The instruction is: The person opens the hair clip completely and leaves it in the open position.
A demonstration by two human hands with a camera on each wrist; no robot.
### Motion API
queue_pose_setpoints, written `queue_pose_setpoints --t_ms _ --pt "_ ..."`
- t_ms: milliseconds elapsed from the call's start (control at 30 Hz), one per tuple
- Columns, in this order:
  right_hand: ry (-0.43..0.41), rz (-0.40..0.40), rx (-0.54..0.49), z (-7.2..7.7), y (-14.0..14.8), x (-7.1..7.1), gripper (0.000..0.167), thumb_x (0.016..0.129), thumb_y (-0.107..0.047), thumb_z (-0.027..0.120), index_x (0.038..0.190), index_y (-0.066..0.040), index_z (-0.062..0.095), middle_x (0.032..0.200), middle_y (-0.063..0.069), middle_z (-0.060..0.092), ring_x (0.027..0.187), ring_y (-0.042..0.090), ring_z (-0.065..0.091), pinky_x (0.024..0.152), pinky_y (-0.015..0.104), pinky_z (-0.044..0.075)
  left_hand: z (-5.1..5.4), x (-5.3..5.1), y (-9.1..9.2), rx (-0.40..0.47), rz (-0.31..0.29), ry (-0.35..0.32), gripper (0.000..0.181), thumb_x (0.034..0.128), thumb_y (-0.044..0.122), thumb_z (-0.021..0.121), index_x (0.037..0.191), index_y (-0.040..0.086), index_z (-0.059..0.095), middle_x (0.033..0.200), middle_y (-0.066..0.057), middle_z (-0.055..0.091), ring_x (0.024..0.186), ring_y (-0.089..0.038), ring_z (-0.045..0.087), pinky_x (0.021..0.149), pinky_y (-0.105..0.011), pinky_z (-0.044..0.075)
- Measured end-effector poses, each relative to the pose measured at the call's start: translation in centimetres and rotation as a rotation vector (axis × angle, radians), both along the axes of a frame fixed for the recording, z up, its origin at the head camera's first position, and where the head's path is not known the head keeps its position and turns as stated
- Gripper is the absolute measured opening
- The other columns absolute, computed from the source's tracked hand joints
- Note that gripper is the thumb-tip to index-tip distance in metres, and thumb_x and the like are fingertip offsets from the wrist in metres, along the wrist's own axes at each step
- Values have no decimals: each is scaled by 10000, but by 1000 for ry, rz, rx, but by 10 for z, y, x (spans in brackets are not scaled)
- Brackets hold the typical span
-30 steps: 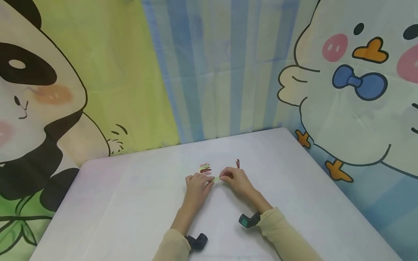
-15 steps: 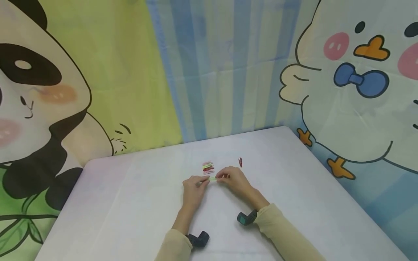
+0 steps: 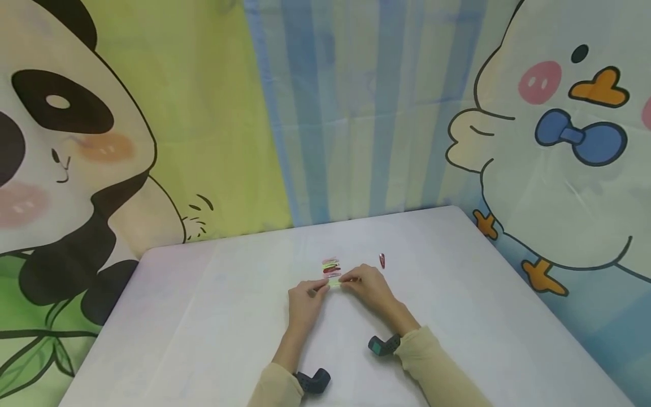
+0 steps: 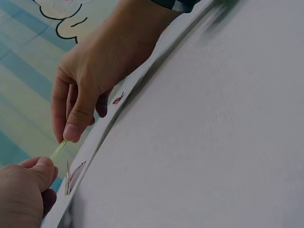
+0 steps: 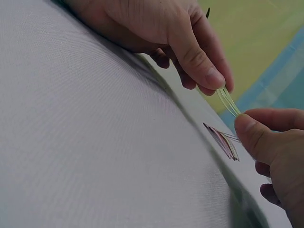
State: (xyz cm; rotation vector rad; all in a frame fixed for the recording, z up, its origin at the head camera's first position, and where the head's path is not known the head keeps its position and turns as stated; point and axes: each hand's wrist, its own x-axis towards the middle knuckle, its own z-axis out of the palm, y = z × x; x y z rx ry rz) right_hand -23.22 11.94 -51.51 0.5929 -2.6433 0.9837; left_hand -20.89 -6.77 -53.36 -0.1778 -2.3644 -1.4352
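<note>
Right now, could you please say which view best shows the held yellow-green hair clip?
The right wrist view: the yellow-green hair clip appears largest, its thin lines distinct. The left wrist view shows a narrower sliver, the head view a tiny strip.

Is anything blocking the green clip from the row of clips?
Nothing visible is. The left hand and right hand pinch the green clip at its ends; the row of clips lies just beyond.
</note>
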Motion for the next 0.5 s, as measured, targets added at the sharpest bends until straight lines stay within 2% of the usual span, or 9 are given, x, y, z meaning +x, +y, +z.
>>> queue_pose_setpoints --t_ms 133,333,500 --pt "10 -3 -40 -3 -1 0 85 791 -183 754 873 -200 766 838 -75 718 735 49 564 656 211 449 -1 0 0 -52 1 8 129 793 172 763 922 163 763 893 -6 740 843 -158 674 755 -310 525" --pt "-46 -58 -84 -10 0 1 76 793 -220 755 868 -220 766 798 -90 702 672 30 509 621 198 422 -7 -1 0 -148 -6 -15 156 792 188 758 946 213 751 914 49 735 868 -134 654 843 -368 451" --pt "-110 -82 -138 -12 -1 2 58 814 -242 743 865 -221 760 826 -87 720 706 38 563 649 210 449 -4 -1 3 -128 1 -35 150 788 174 763 932 213 750 910 45 731 878 -129 659 829 -354 491"
